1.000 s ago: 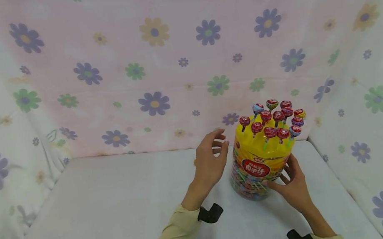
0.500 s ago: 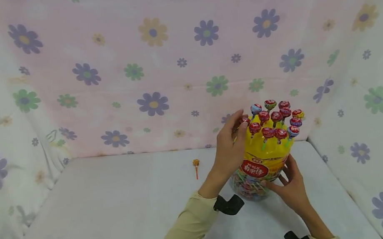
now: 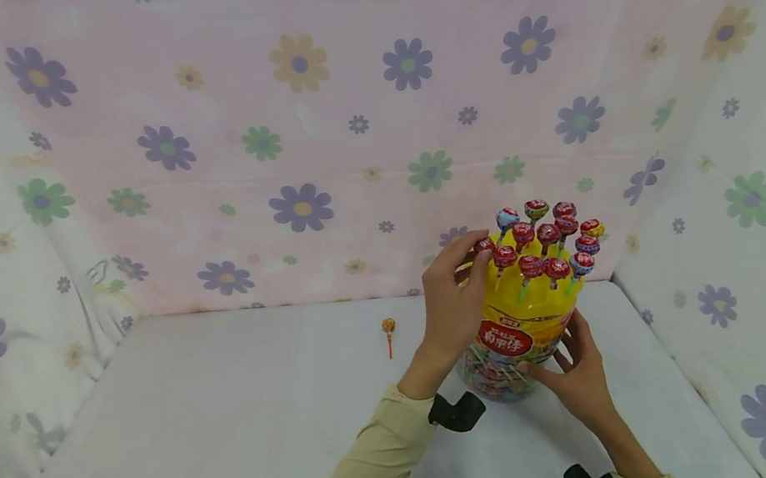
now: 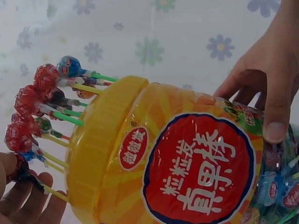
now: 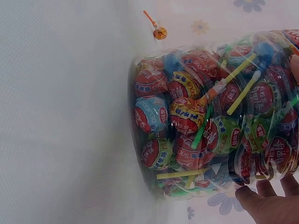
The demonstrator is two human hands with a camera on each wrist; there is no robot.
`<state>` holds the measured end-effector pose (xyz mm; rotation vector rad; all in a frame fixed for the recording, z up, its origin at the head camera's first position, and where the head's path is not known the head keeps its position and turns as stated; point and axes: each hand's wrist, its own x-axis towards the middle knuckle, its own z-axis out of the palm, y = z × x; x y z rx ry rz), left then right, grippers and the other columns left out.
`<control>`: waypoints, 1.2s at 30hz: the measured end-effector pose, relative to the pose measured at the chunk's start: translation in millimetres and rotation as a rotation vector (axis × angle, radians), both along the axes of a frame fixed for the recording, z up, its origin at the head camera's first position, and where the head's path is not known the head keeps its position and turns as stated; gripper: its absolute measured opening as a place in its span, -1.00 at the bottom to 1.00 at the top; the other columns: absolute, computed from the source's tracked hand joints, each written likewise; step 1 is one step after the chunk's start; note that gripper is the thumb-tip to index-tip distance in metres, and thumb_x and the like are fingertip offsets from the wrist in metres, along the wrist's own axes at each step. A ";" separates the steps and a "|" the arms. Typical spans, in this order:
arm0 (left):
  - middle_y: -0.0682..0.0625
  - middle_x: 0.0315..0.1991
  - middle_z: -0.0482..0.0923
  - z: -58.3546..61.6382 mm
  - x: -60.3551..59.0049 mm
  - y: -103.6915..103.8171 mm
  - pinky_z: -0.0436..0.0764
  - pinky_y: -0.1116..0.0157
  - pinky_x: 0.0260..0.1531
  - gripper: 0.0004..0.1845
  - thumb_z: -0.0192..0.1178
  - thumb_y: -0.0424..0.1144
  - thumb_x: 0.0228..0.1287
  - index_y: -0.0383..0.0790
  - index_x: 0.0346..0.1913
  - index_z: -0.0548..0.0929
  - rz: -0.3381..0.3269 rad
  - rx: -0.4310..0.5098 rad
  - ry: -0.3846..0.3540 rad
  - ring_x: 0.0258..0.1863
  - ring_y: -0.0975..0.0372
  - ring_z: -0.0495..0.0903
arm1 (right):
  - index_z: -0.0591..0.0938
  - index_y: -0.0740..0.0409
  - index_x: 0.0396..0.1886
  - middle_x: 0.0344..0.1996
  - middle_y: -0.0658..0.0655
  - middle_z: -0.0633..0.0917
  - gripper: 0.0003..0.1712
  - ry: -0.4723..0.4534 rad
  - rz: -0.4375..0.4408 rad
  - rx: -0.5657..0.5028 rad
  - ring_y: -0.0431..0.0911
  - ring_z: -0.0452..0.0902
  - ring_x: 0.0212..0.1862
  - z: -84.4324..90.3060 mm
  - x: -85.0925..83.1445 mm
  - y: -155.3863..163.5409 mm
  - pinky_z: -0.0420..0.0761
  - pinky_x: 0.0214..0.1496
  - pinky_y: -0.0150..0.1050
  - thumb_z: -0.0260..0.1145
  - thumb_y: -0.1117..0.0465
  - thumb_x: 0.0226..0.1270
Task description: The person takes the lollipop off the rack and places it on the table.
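The right hand point(image 3: 580, 383) rests at the near side of the lollipop jar point(image 3: 513, 331), fingers spread against its clear lower wall and thumb laid on the label, bracing rather than enclosing it. The jar stands on the white table point(image 3: 233, 433) near the far right corner, close to the flowered backdrop point(image 3: 302, 117), its long axis roughly vertical with a slight lean to the right. The left hand point(image 3: 451, 308) is raised against the jar's left flank, fingertips closed in a pinch on the wrapped head of one lollipop point(image 3: 485, 246) at the left edge of the yellow lid point(image 3: 525, 295). That lollipop's stick points down into the lid; the other lollipops point(image 3: 549, 232) stand upright above it, fanned slightly outward. In the left wrist view the pinched head is largely covered by fingers and cannot be read clearly. The jar's base is hidden behind the right hand. A single orange lollipop point(image 3: 388, 329) lies apart on the table, left of the jar, head toward the far edge.
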<state>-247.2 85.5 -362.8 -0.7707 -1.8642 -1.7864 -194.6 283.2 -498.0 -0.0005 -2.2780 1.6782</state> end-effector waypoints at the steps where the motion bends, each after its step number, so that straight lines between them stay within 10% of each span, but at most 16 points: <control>1: -0.21 0.05 0.66 -0.3 0.3 -0.4 0.69 0.34 0.04 -0.69 0.11 -0.31 0.54 -0.35 0.21 0.62 -0.001 0.006 0.000 0.01 0.00 0.71 | 0.00 -0.11 0.65 0.56 0.10 0.20 0.22 0.000 -0.002 0.001 0.23 0.12 0.57 0.0 0.3 -0.3 0.26 0.46 0.26 0.55 0.35 0.17; 18: -0.29 0.07 0.66 -5.3 -2.3 -3.4 0.70 0.32 0.04 -0.64 0.16 -0.41 0.48 -0.41 0.27 0.57 -0.058 0.051 0.007 0.00 -0.06 0.71 | -0.02 -0.09 0.66 0.58 0.15 0.17 0.22 -0.018 -0.004 -0.013 0.27 0.09 0.57 10.7 0.8 0.6 0.22 0.47 0.32 0.53 0.39 0.19; 36: -0.25 -0.06 0.74 -12.1 -10.8 -4.4 0.76 0.30 -0.14 -0.67 0.23 -0.46 0.40 -0.36 0.18 0.66 0.025 0.064 0.059 -0.13 -0.01 0.77 | -0.08 -0.06 0.66 0.59 0.20 0.13 0.22 -0.080 0.008 -0.015 0.31 0.10 0.55 17.9 3.2 -6.4 0.26 0.42 0.40 0.54 0.26 0.23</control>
